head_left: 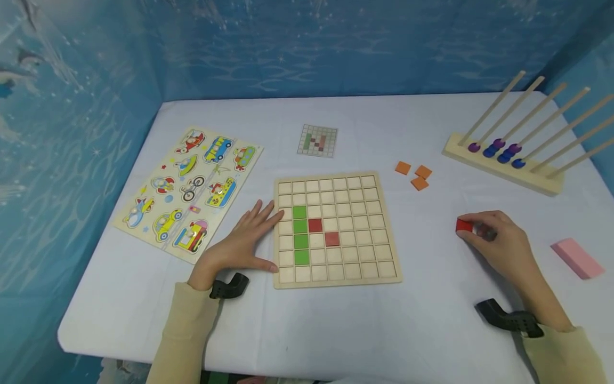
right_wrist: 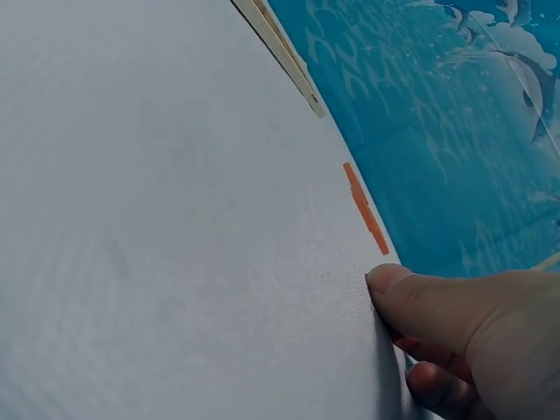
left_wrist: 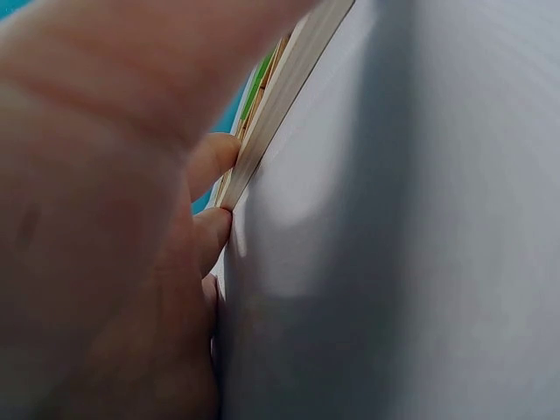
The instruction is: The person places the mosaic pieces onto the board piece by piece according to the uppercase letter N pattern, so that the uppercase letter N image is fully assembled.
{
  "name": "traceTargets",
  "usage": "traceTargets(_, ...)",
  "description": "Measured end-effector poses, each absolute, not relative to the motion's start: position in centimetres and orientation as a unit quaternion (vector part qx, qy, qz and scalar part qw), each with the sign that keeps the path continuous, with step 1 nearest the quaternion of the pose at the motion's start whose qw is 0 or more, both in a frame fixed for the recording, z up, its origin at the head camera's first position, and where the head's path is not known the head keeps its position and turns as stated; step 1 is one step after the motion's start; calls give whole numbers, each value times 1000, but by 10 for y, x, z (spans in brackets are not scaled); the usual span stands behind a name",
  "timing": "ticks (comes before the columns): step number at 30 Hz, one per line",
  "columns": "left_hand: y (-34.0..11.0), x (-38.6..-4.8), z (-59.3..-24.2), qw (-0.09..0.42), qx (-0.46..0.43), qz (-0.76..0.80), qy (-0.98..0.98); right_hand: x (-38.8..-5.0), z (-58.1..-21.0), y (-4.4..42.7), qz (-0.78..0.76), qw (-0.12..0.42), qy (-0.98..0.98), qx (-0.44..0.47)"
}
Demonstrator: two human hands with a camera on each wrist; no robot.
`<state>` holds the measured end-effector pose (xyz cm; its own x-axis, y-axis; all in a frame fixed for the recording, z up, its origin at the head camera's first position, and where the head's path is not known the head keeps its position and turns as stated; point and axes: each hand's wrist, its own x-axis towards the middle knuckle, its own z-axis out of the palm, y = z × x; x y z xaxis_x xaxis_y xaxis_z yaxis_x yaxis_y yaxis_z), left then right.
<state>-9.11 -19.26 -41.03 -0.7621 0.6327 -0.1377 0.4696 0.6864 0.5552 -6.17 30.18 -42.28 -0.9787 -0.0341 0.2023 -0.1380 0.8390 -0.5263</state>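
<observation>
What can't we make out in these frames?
- Red piece, head view: fingers of the right hand cover part; can't tell whether it's one tile or several.
- Pattern card, head view: too small to read its squares reliably.
- Rightmost peg, head view: tip cut off by the right edge.
- Board, left wrist view: mostly blocked by the near, blurred left hand.

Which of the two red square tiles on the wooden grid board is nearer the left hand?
The upper-left red square tile, beside the column of green square tiles; the other red tile is one row lower, one column right.
</observation>
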Motion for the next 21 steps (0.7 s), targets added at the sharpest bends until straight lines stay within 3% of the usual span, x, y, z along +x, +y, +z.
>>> traceTargets(12,-194,-91,-412,155,308,253,904,-70,-412,283,308,129,-938,94)
traceTargets(21,-193,-91,-411,156,310,253,903,-81,-397,232,325,106,-928,146)
